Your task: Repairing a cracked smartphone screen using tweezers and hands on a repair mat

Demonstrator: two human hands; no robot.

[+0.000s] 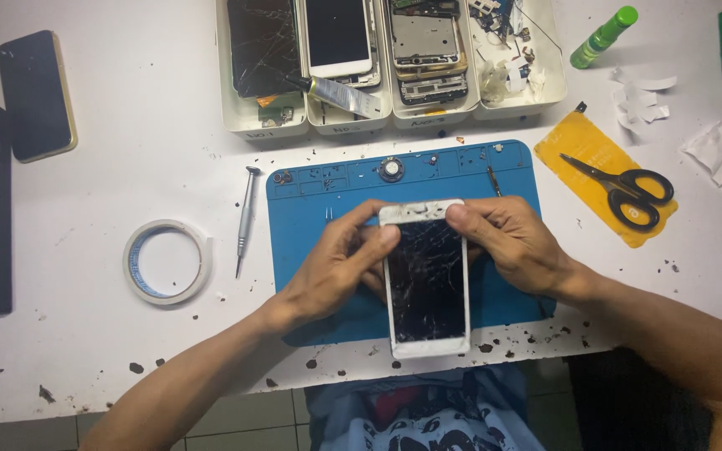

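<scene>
Head view. A white phone (426, 280) with a cracked screen lies over the blue mat (311, 209), its long axis running away from the person, bottom end past the mat's near edge. Both hands grip its far end: left hand (336, 267) clamped on the left edge, thumb at the top corner; right hand (511, 242) clamped on the right edge, thumb on the top bezel. The phone sits between the hands, each equally near. Screwdriver (246, 219) and tape roll (167, 261) lie left; scissors (624, 188) right
</scene>
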